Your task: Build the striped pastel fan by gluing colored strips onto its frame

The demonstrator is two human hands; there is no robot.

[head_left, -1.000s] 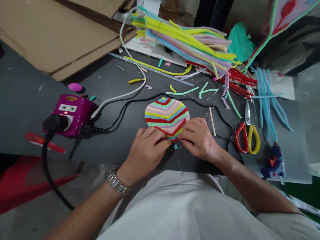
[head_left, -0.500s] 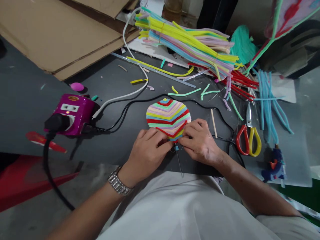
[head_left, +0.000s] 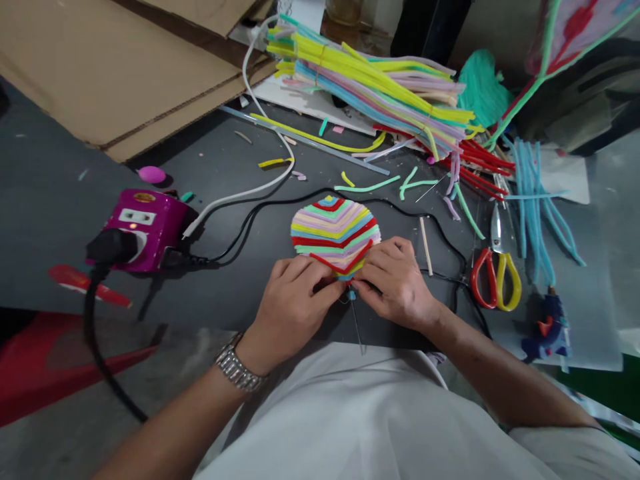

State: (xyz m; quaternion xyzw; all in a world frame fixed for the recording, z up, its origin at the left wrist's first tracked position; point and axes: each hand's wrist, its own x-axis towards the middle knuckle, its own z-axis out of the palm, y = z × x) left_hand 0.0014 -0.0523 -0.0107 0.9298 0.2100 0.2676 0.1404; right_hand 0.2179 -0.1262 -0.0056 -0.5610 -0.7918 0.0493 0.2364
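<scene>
A flat, rounded piece made of striped coloured strips (head_left: pixel 334 231) lies on the dark table (head_left: pixel 235 173) in front of me. My left hand (head_left: pixel 294 301), with a metal watch on the wrist, presses closed fingers on its lower left edge. At the lower right edge my right hand (head_left: pixel 397 283) pinches the same piece along a red strip. A thin wire stick (head_left: pixel 356 327) runs from the piece's bottom tip toward my body.
A purple power strip (head_left: pixel 150 225) with a black plug and cables sits left. Bundles of coloured strips (head_left: pixel 370 87) lie at the back, cardboard (head_left: pixel 115 67) at back left. Red-and-yellow scissors (head_left: pixel 496 267) and a blue glue gun (head_left: pixel 547 327) lie to the right.
Both hands stay on the lower edge of the striped piece with only small finger shifts. The view has moved slightly.
</scene>
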